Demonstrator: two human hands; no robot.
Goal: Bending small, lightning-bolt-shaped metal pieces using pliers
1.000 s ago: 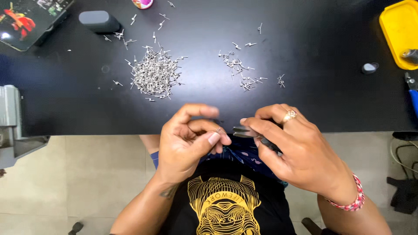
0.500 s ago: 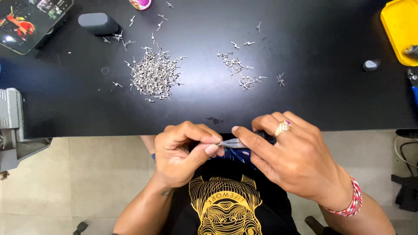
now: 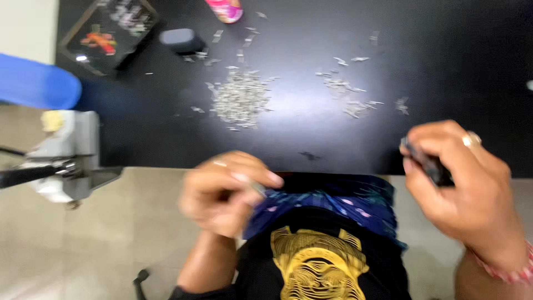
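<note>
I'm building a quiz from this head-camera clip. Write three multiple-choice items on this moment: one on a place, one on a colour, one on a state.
1. Where is the big heap of small silvery metal pieces?
A. on the black tabletop
B. on the floor
C. in the left hand

2. What colour is the print on the person's black shirt?
A. white
B. yellow
C. green

3. How do the two hands stand?
A. clasped together
B. flat on the table
C. apart, each holding something

Key: 1 A, the heap of small silvery metal pieces lies on the black tabletop. 2 B, the print is yellow. 3 C, the left hand pinches a thin piece; the right hand grips a dark object.
</note>
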